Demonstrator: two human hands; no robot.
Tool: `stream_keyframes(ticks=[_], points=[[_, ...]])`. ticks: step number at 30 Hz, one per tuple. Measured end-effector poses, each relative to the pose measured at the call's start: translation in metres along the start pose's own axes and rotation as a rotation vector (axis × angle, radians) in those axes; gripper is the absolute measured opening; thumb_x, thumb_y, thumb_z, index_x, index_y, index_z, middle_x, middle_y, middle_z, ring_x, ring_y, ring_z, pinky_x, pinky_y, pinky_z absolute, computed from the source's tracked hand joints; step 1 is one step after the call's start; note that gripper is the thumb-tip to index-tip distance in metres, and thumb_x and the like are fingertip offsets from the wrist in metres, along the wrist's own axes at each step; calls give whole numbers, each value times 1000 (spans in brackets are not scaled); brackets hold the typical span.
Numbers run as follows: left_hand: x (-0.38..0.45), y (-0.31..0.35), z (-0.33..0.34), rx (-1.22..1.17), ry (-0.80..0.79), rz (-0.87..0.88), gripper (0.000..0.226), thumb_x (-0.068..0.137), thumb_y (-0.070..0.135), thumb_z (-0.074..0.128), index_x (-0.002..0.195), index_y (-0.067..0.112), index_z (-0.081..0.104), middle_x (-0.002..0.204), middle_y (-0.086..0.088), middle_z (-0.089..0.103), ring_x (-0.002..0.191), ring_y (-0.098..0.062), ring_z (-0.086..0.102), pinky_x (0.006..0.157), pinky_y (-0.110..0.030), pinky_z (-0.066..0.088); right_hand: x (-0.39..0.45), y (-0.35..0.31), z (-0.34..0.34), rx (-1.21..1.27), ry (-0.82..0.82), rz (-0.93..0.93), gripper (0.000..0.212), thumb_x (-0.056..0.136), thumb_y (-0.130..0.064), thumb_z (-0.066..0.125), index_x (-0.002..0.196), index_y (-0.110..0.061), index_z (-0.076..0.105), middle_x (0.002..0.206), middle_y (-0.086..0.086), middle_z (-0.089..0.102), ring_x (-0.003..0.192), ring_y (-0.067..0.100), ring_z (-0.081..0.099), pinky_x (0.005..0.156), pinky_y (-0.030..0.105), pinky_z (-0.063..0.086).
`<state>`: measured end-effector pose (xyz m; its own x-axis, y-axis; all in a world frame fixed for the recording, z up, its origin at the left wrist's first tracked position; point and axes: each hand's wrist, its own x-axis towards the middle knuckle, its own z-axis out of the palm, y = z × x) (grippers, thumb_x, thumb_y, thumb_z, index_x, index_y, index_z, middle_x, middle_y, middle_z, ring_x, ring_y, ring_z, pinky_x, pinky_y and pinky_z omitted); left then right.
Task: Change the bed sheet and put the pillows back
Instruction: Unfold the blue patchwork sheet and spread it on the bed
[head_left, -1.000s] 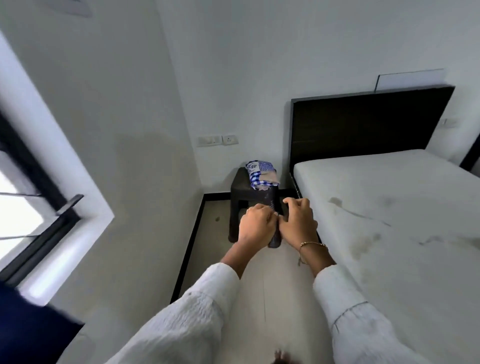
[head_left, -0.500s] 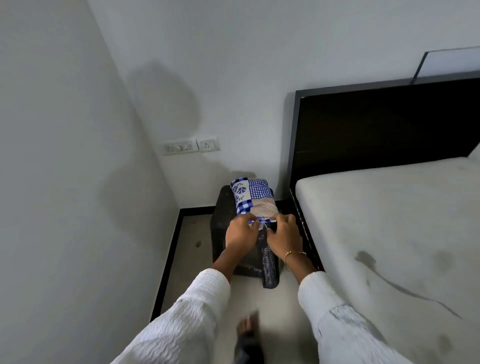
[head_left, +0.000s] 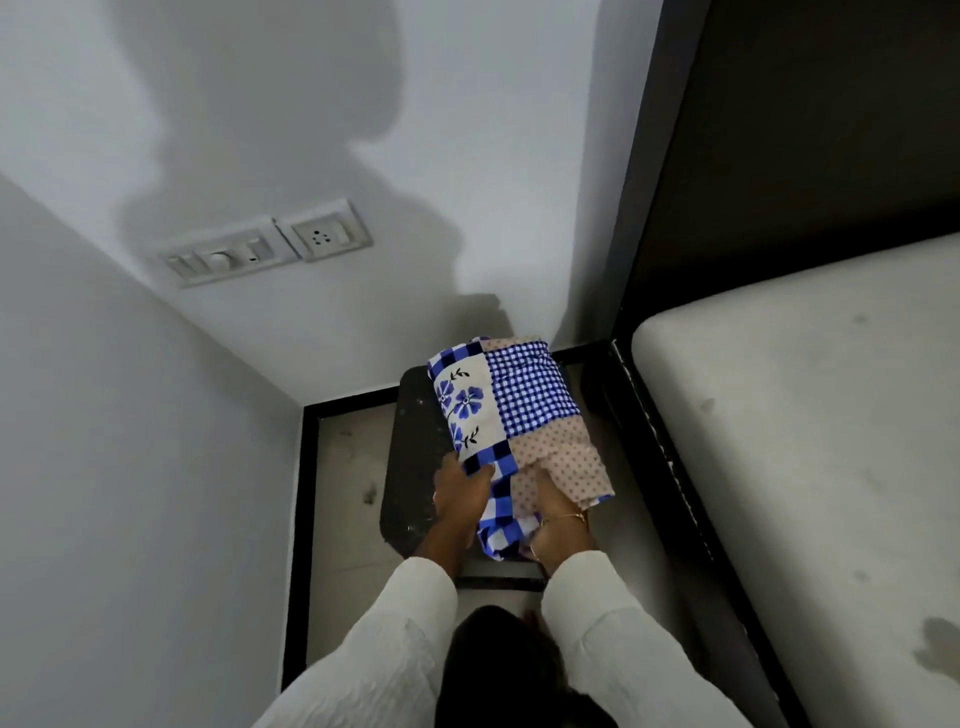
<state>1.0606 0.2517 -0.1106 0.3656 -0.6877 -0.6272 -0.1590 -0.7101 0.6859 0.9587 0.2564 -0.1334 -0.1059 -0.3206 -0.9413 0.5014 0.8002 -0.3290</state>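
Observation:
A folded bed sheet (head_left: 519, 410), patched in blue checks, blue flowers and pink dots, lies on a small dark stool (head_left: 410, 457) in the corner by the bed. My left hand (head_left: 460, 493) grips its near left edge. At the near right edge my right hand (head_left: 553, 506), with a thin bracelet at the wrist, is tucked under the pink-dotted part, fingers partly hidden by cloth. To the right lies the bare, stained mattress (head_left: 810, 415), with no sheet or pillows on it.
The dark headboard (head_left: 810, 130) rises at the upper right, and the bed's dark frame (head_left: 670, 467) runs along the stool's right side. A switch and socket panel (head_left: 265, 244) is on the back wall. The left wall closes in the narrow floor strip (head_left: 343, 519).
I have moved up to the stool and now look down on it. My hands, earlier held together in front of me, have closed on the folded sheet's near edge.

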Motion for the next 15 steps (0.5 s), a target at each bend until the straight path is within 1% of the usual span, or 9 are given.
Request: stream_keyframes(ticks=[2, 4, 5, 6, 7, 9, 11, 13, 15], points=[[19, -5, 5, -256, -44, -167, 62, 81, 26, 69, 132, 12, 38, 129, -10, 52, 113, -33, 55, 94, -52, 48, 5, -3, 12, 82, -101, 14, 97, 60, -63, 73, 135, -10, 41, 131, 15, 52, 112, 35, 55, 92, 46, 48], [31, -4, 7, -429, -90, -325, 68, 70, 29, 79, 123, 9, 43, 122, -13, 57, 105, -35, 60, 87, -55, 51, 12, -4, 18, 92, -92, 33, 90, 57, -61, 77, 124, -8, 48, 120, 12, 57, 105, 31, 58, 92, 48, 48], [31, 2, 7, -443, -96, -369, 66, 69, 28, 80, 121, 7, 45, 119, -15, 59, 102, -35, 62, 83, -55, 53, 14, -5, 18, 112, -105, 24, 87, 53, -58, 81, 118, -7, 52, 113, 9, 60, 101, 28, 59, 90, 47, 49], [32, 8, 7, -448, -99, -392, 65, 70, 26, 80, 122, 6, 47, 116, -16, 60, 98, -35, 63, 79, -52, 55, 14, -8, 17, 128, -113, -5, 90, 48, -57, 83, 117, -8, 55, 111, 9, 62, 99, 28, 61, 88, 46, 51], [28, 17, 8, -436, -99, -395, 63, 71, 25, 79, 123, 5, 49, 113, -18, 62, 93, -34, 64, 72, -47, 56, 13, -12, 15, 130, -115, -5, 86, 50, -54, 83, 118, -8, 56, 111, 10, 64, 98, 29, 62, 85, 45, 52], [12, 47, 13, -457, -133, -352, 53, 75, 22, 75, 120, 4, 54, 102, -17, 66, 82, -30, 65, 59, -35, 54, -3, -32, 8, 207, -95, -52, 64, 69, -41, 77, 120, -9, 53, 114, 13, 63, 99, 31, 62, 84, 44, 53], [-16, 86, 23, -513, -196, -307, 43, 79, 19, 70, 117, 3, 58, 93, -14, 68, 73, -27, 65, 54, -30, 52, -36, -65, -4, 263, -67, -145, 57, 75, -32, 73, 123, -9, 52, 114, 14, 63, 98, 32, 63, 86, 48, 53], [-49, 123, 36, -559, -276, -254, 42, 80, 21, 68, 117, 5, 59, 96, -14, 68, 77, -27, 65, 60, -33, 54, -71, -100, -21, 325, -70, -301, 59, 70, -30, 75, 122, -11, 55, 113, 13, 65, 97, 32, 65, 86, 51, 53], [-94, 160, 49, -606, -378, -188, 45, 82, 25, 65, 122, 6, 58, 105, -14, 67, 88, -29, 64, 75, -39, 55, -119, -134, -46, 380, -100, -421, 64, 63, -33, 77, 120, -12, 56, 113, 13, 66, 96, 31, 66, 84, 50, 54]])
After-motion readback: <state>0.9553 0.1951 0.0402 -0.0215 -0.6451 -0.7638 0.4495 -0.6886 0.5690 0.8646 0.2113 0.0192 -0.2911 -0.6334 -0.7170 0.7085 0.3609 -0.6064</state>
